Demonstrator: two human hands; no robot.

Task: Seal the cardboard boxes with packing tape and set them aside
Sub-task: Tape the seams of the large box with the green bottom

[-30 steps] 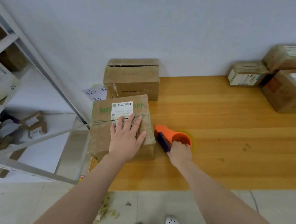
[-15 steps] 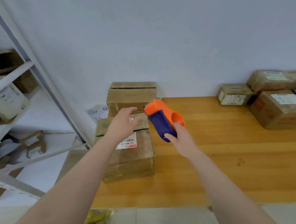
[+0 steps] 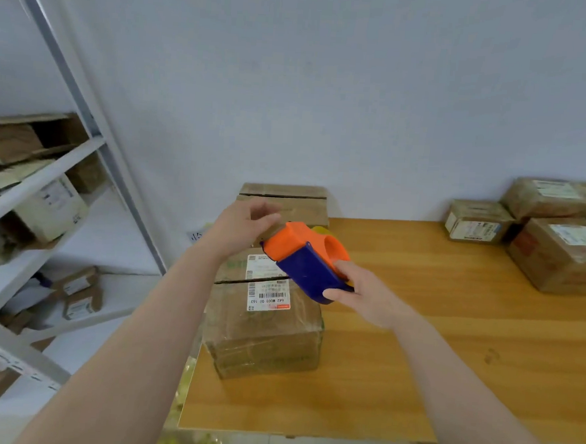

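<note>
Glossy orange-and-blue plastic tape dispenser [image 3: 305,261] over crinkly, film-wrapped cardboard box [image 3: 265,333]

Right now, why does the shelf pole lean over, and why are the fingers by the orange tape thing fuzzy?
Head view: the wide-angle lens tilts the shelf post near the frame edge; the left hand shows slight motion blur at its fingertips, while the box label is readable; soft light, no glare.
</note>
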